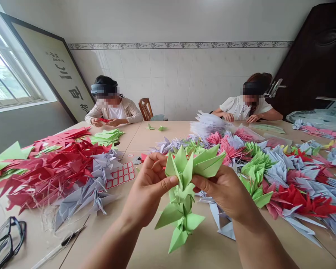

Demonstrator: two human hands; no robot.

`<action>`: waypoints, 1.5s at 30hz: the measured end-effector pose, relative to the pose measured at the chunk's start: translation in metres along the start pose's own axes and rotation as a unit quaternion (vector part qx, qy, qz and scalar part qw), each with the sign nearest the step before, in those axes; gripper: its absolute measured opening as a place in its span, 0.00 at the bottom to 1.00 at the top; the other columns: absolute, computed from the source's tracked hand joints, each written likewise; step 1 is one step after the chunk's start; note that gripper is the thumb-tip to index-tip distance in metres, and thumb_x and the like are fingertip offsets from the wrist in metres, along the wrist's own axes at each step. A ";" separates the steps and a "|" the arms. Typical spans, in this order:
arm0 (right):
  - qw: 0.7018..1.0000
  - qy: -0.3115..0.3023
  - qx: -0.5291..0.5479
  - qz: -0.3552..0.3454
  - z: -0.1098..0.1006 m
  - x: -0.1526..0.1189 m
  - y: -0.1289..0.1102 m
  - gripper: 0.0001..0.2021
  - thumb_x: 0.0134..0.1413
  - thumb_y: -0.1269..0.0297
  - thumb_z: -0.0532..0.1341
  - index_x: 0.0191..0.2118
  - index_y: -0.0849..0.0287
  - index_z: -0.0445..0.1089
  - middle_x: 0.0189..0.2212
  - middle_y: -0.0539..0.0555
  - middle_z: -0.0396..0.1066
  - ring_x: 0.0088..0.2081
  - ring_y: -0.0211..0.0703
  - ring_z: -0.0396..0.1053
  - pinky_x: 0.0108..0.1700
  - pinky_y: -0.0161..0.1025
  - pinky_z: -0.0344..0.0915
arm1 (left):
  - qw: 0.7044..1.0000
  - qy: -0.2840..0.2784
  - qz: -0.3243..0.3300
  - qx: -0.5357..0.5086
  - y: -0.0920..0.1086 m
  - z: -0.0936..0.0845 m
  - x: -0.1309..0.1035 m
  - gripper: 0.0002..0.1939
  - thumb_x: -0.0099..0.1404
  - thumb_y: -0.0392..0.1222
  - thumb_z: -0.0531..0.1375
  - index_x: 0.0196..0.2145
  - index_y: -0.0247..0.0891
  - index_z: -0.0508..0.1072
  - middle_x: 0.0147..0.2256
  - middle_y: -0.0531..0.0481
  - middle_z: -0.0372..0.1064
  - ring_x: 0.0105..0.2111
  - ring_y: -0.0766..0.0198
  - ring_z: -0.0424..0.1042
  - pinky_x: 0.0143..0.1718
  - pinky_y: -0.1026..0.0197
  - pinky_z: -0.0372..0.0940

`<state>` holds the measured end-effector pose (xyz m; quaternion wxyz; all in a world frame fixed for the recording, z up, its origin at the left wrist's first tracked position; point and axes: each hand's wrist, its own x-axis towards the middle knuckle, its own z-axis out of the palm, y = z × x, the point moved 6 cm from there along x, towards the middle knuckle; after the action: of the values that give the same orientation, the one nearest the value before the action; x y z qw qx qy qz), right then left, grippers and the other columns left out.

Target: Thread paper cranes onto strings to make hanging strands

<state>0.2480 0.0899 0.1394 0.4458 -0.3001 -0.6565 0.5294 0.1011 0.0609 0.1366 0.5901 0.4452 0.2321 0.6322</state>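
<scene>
A string of green folded paper cranes (182,220) hangs in front of me over the table, one crane below another. My left hand (154,179) pinches the top crane from the left, its thumb pressed on the folded paper. From the right, my right hand (221,186) grips the same top end, its thumb under a green wing (210,161). Both hands are closed, and the fingertips behind the paper are partly hidden. Any thread through the cranes cannot be made out.
Red folded paper (53,168) and grey-blue cranes (81,198) lie left, near white threads, glasses (9,239) and a pointed tool (58,246). Mixed cranes (257,160) heap on the right. A label sheet (121,175) lies mid-left. Two people (114,108) (246,108) sit across the table.
</scene>
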 end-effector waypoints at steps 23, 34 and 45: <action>0.997 0.020 -0.040 -0.056 0.000 -0.001 -0.010 0.09 0.60 0.58 0.63 0.31 0.56 0.74 0.23 0.47 0.72 0.25 0.36 0.68 0.27 0.29 0.66 | 0.998 -0.020 0.024 0.054 -0.001 0.005 -0.003 0.15 0.58 0.28 0.68 0.41 0.43 0.75 0.37 0.56 0.78 0.38 0.69 0.76 0.42 0.68 0.70; 0.992 -0.029 -0.069 -0.099 0.005 -0.005 -0.018 0.02 0.58 0.67 0.64 0.37 0.53 0.74 0.33 0.49 0.75 0.35 0.39 0.72 0.36 0.33 0.69 | 0.955 0.007 0.122 0.270 0.014 -0.001 -0.013 0.16 0.61 0.29 0.65 0.43 0.49 0.75 0.39 0.55 0.76 0.38 0.65 0.74 0.41 0.64 0.68; 0.978 -0.013 -0.134 -0.161 0.006 -0.010 -0.025 0.03 0.58 0.64 0.65 0.37 0.56 0.72 0.33 0.51 0.73 0.33 0.41 0.71 0.34 0.36 0.68 | 0.918 0.025 0.130 0.374 0.015 -0.001 -0.016 0.14 0.59 0.28 0.65 0.41 0.43 0.75 0.35 0.51 0.75 0.35 0.62 0.73 0.38 0.62 0.68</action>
<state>0.2485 0.0723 0.1609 0.4722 -0.2407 -0.7668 0.3621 0.0911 0.0434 0.1437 0.2876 0.6433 0.4065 0.5815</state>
